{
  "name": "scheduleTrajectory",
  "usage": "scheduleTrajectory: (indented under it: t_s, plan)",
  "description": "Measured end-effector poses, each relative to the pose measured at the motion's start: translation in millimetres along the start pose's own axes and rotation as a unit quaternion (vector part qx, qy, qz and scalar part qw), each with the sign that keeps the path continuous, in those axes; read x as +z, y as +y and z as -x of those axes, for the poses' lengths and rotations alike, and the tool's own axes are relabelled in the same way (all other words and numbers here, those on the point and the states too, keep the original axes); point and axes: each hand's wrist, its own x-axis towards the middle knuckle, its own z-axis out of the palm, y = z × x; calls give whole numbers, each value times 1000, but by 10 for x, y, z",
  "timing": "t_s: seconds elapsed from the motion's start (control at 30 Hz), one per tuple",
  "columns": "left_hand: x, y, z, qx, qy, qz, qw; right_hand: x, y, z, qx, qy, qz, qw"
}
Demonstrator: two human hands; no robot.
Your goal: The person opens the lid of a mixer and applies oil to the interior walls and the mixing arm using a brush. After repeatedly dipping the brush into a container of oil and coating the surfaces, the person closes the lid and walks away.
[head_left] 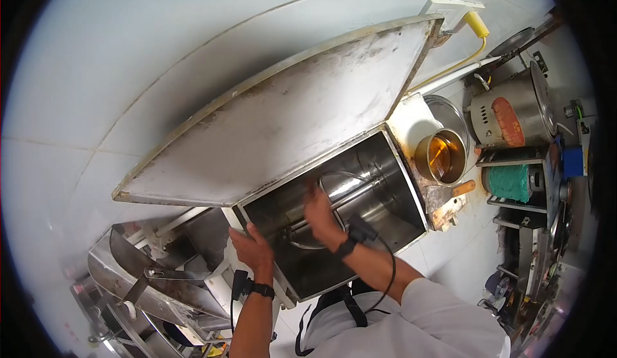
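The left hand (253,249) is at the left edge of the steel tub (292,288), unclenched, its fingers loosely apart; whether it presses on the edge is hard to tell. The right hand (321,215) is over the tub's interior, beside the curved bar (334,174) and near the shaft (357,193) that crosses the inside. It is blurred, so whether it grasps anything cannot be told. Each wrist wears a dark band, with a small black device and a cable by it.

The tub is in front of the person, with its broad, stained lid (276,120) raised along the far side, towards the tiled wall. Just right of the tub, a metal bowl (423,162) of amber liquid stands on the stained desk (411,117), with a scraper (438,197) near it, its wooden handle pointing right. Farther right is a large steel pot (504,112). A yellow plug (476,24) is at the wall socket (447,12).
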Motion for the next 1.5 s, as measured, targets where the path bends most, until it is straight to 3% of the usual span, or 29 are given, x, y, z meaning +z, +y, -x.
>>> scheduleTrajectory:
  t_s: [0.13, 0.2, 0.23, 0.3, 0.33, 0.4, 0.5, 0.53, 0.67, 0.77, 0.83, 0.93, 1.03, 1.1, 1.17, 1.3, 1.37, 1.5]
  plan:
    - [-19, 40, -2, -9, -4, 8, 1000, 213, 514, 36, -84, -43, -18, 995]
    - [-68, 87, 0, -38, -28, 5, 999, 271, 772, -430, -16, 43, 37, 998]
    - [-29, 90, -47, -38, -25, 5, 999, 353, 793, -642, -18, 41, 36, 998]
    - [-14, 3, 2, -2, -7, 4, 1000, 430, 884, -772, 69, 92, -143, 983]
    - [-46, 13, 23, -3, -7, 6, 1000, 369, 820, -718, 67, 92, -142, 983]
    - [-82, 97, -2, -21, -24, 18, 999, 164, 546, -679, 121, 28, -196, 973]
    - [-47, 62, 13, -6, -7, 16, 1000, 95, 809, -1030, 81, 21, -152, 985]
    - [-21, 48, -16, -8, -4, 15, 1000, 55, 861, -1033, 44, -20, -206, 977]
    - [-66, 90, -47, 5, -10, 22, 1000, -482, -360, -83, 101, -86, -191, 973]
    - [-109, 136, 3, -18, -26, 31, 999, -679, -461, 248, 124, -88, -241, 959]
    - [-123, 109, -10, -25, -21, 21, 999, -510, 21, -122, 126, -46, -241, 961]
    - [-5, 22, -8, 10, 10, 19, 1000, 8, 491, -556, 163, -96, -211, 959]
    - [-83, 92, -4, 4, 2, 30, 1000, 388, 201, -102, 148, -135, -208, 957]
    - [-73, 101, -40, 3, -3, 28, 1000, 299, -173, 296, 141, -144, -205, 958]
    - [-84, 76, 15, -9, -13, 24, 1000, 100, -410, 691, 164, -216, -235, 933]
    - [-42, 69, -16, 10, 11, 8, 1000, 281, 125, 342, 189, -156, -216, 945]
    - [-19, 46, 9, 24, 22, -5, 999, 478, 229, 160, 200, -179, -269, 925]
    - [-59, 29, 36, 2, -10, 11, 1000, 678, 265, 213, 239, -223, -232, 916]
